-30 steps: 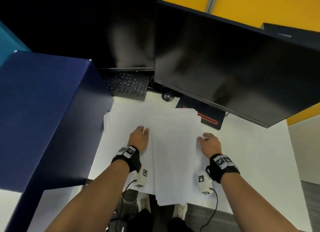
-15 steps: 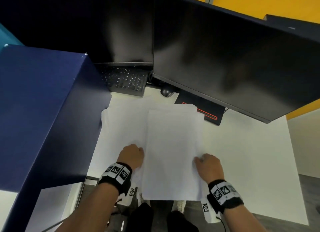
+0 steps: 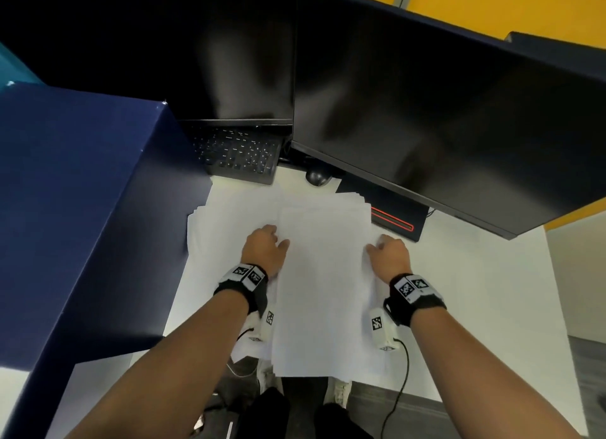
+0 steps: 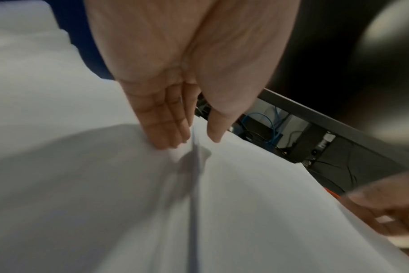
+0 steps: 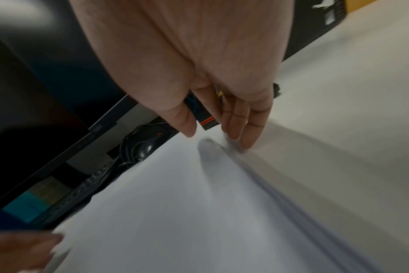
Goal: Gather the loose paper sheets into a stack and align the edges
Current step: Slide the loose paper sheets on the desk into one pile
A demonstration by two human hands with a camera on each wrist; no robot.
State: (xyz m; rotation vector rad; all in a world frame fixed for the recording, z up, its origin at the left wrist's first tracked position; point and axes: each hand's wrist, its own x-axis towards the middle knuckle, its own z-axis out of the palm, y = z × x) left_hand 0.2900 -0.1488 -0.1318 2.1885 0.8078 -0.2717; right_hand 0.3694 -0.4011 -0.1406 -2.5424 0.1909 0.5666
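Note:
A stack of white paper sheets (image 3: 323, 274) lies lengthwise on the white desk (image 3: 459, 307), its near end hanging over the desk edge. More loose sheets (image 3: 223, 229) fan out under it to the left. My left hand (image 3: 265, 248) is at the stack's left edge. In the left wrist view its straight fingers (image 4: 166, 129) touch the sheets beside that edge, with the thumb over the stack (image 4: 257, 203). My right hand (image 3: 388, 253) mirrors it at the right edge. There its fingertips (image 5: 245, 136) meet the edge and the thumb hovers above the stack (image 5: 175, 203).
A dark blue box (image 3: 82, 209) walls off the left side. Two black monitors (image 3: 426, 111) overhang the back of the desk, with a keyboard (image 3: 239, 153), a mouse (image 3: 317, 176) and a black device with a red line (image 3: 393, 219) beneath. Bare desk lies to the right.
Both hands slid toward me along the stack's sides, then back away from me to its far part. The stack's sides look straighter.

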